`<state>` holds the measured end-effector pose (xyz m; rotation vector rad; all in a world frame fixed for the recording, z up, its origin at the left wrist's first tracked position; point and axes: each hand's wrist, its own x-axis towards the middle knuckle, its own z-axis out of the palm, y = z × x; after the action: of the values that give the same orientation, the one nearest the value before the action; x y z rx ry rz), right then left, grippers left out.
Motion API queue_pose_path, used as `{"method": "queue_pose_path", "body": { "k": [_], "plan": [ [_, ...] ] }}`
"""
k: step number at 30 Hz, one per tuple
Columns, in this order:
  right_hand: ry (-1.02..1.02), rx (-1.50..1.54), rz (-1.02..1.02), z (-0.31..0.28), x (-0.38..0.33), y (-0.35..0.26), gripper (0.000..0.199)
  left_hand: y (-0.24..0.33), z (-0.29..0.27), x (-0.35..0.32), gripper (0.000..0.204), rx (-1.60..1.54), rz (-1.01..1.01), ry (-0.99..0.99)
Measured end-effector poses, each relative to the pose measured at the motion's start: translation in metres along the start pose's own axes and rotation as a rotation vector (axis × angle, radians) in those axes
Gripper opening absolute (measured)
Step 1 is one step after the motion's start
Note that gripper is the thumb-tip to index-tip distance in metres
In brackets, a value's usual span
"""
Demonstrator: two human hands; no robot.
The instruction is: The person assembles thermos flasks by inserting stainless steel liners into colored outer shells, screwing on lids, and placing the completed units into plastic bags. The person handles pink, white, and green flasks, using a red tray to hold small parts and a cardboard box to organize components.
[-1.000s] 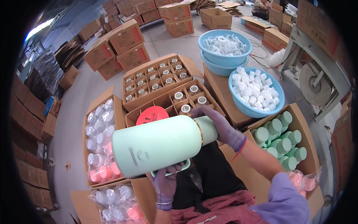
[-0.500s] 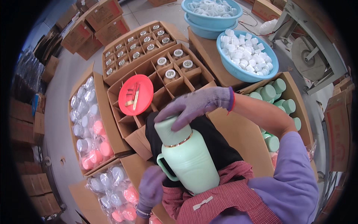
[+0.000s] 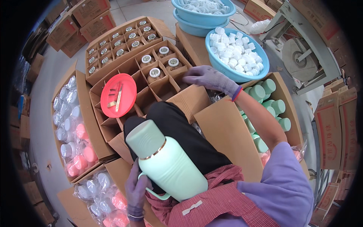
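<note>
A mint-green thermos jug [image 3: 174, 166] leans across my lap, its matching cup lid [image 3: 145, 139] seated on top above a shiny gold-coloured ring. At the jug's side handle, my left hand [image 3: 137, 189], in a purple glove, is closed around the grip; the fingers are partly hidden. My right hand [image 3: 213, 80], also gloved, is off the jug. Its fingers stretch over the near right corner of a divided carton [image 3: 193, 99], with nothing visible in them. Silvery glass liners with white rings [image 3: 155, 73] stand in several of that carton's compartments.
A red plate [image 3: 126, 96] with small tools rests on the carton dividers. Blue basins hold white caps [image 3: 236, 53] and rings [image 3: 204, 6]. Green cups fill a box [image 3: 281, 85] at right; bagged blue and pink cups fill boxes [image 3: 96, 132] at left. A machine [image 3: 321, 64] stands far right.
My right hand has let go of the cup lid and reached forward to the divided carton. My left hand has closed on the jug's handle. The whole view has shifted a little.
</note>
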<state>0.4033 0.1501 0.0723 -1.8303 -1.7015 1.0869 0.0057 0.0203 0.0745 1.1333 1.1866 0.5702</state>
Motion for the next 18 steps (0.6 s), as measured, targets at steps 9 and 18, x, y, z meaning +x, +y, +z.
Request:
{"method": "queue_pose_path", "body": {
  "k": [9,18],
  "plan": [
    [-0.218,-1.183,0.391,0.079,0.053,0.22,0.026,0.003,-0.05,0.06,0.055,0.001,0.13,0.144],
    [0.136,0.825,0.067,-0.047,0.024,0.086,0.013,0.053,-0.036,0.149,0.042,0.042,0.265,0.097]
  ]
}}
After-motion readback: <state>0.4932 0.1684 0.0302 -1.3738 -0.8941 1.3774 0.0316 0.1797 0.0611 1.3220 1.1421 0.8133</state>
